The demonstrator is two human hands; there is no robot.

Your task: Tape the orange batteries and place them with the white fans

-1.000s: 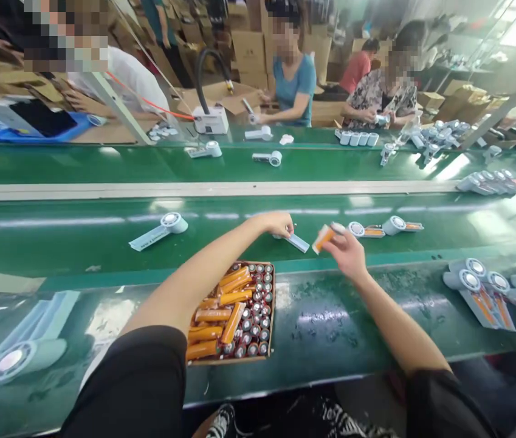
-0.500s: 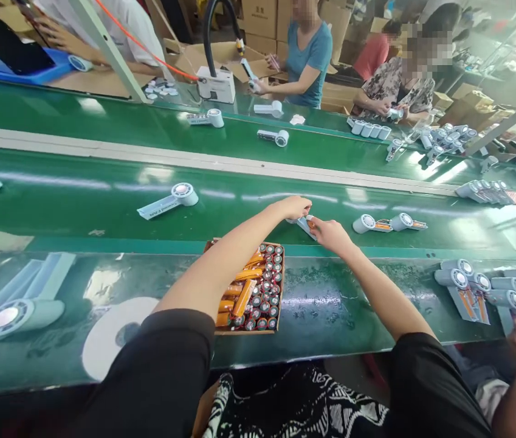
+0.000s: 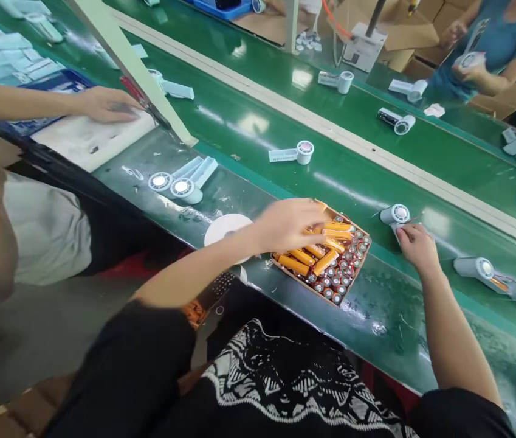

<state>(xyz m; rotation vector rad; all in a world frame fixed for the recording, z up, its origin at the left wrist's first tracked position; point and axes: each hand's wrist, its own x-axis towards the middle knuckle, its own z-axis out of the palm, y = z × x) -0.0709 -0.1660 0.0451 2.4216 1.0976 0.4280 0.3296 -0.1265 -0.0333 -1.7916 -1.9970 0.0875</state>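
My left hand (image 3: 287,224) hovers over a cardboard tray (image 3: 357,268) packed with orange batteries (image 3: 326,260), some lying flat, others standing on end; its curled fingers touch the top ones, and I cannot see whether any is gripped. My right hand (image 3: 415,243) rests on the green conveyor belt (image 3: 358,182), fingers closed on the handle of a small white handheld fan (image 3: 395,214) lying there.
More white fans lie on the belt: one (image 3: 298,152) beyond the tray, two (image 3: 180,182) at the near left, others (image 3: 490,272) to the right. A co-worker's hand (image 3: 105,103) rests at the left by a slanted post (image 3: 134,67). Another person holds a fan at the far right.
My left hand has pulled back from the fan on the belt to the battery tray. My right hand stays at the fan. The view has swung left and down.
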